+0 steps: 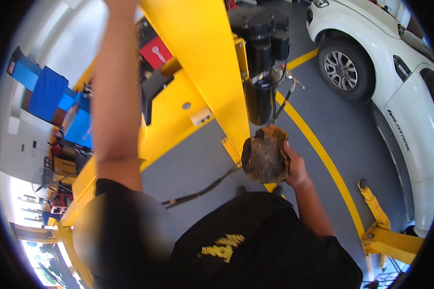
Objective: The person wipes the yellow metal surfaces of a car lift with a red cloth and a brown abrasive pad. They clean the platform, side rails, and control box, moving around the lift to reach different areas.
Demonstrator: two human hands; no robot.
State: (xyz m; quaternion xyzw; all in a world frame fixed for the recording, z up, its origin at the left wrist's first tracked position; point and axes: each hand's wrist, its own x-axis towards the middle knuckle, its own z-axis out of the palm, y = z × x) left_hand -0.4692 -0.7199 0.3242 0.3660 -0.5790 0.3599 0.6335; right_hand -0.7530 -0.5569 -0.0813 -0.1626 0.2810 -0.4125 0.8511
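Against fingers, mottled brown block

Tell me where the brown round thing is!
In the head view, the brown round thing is right of centre, held at its right edge by the right hand, just below the black cylinder beside the yellow post.

Free room lies between the black motor unit and the white vehicle; the yellow post blocks leftward.
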